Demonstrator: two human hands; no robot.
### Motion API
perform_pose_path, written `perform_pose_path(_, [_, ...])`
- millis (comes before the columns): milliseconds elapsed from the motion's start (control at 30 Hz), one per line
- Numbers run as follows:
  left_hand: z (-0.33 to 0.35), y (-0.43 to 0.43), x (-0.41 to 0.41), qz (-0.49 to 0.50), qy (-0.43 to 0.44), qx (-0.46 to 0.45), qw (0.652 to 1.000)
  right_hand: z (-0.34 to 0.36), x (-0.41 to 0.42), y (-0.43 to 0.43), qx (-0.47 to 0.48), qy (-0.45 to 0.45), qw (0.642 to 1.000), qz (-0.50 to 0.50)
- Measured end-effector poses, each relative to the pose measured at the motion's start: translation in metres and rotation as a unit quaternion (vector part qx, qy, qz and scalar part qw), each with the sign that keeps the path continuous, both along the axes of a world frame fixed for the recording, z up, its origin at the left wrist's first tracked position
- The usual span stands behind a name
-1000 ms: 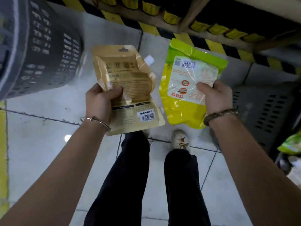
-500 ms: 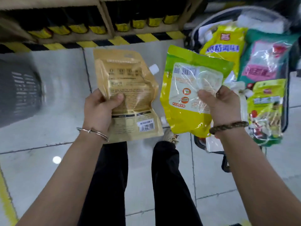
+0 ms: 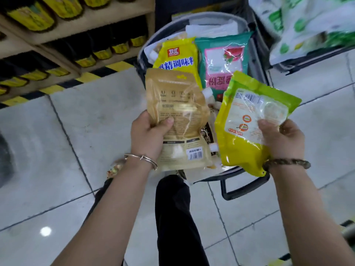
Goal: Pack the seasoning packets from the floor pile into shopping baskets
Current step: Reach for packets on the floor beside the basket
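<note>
Left hand (image 3: 148, 138) around tan packet (image 3: 178, 100); right hand (image 3: 285, 142) around yellow-green packet (image 3: 240, 146)

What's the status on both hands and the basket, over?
Left hand grips tan flat pouch. Right hand grips yellow-green plastic packet. Both over the grey shopping basket, part full. Nothing blocking.

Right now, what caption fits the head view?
Over a filled shopping basket, the left hand holds a tan pouch, the right hand a yellow-green pouch.

2 upright packets (image 3: 178, 120) above basket (image 3: 244, 189)
</note>
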State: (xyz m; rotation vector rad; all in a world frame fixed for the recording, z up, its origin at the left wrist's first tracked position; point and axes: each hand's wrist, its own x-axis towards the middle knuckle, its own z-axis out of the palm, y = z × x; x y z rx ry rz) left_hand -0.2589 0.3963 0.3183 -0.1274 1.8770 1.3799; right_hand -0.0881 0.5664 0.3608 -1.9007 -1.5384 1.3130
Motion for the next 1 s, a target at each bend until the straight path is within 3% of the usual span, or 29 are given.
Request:
perform_pose_path(433, [-0.064, 0.078, 0.001, -0.064, 0.091, -0.087, 0.990, -0.072, 0.000, 0.056, -0.044, -0.025, 0.998, 0.035])
perform_pose_path(667, [-0.062, 0.073, 0.011, -0.088, 0.177, -0.179, 0.964, -0.078, -0.007, 0.052, 0.053, -0.161, 0.983, 0.074])
perform_pose_path(733, [-0.059, 0.067, 0.015, -0.121, 0.263, -0.171, 0.942, -0.076, -0.005, 0.051, 0.135, -0.225, 0.952, 0.156])
perform_pose_path(833, [-0.062, 0.061, 0.023, -0.245, 0.390, -0.181, 0.869, -0.076, -0.006, 0.042, 0.184, -0.284, 0.887, 0.314])
perform_pose_path(933, [-0.068, 0.070, 0.041, -0.373, 0.385, -0.206, 0.818, -0.092, -0.002, 0.029, 0.146, -0.337, 0.839, 0.402])
perform_pose_path(1000, [-0.074, 0.075, 0.051, -0.405, 0.383, -0.243, 0.794, -0.098, -0.001, 0.026, 0.123, -0.360, 0.824, 0.419])
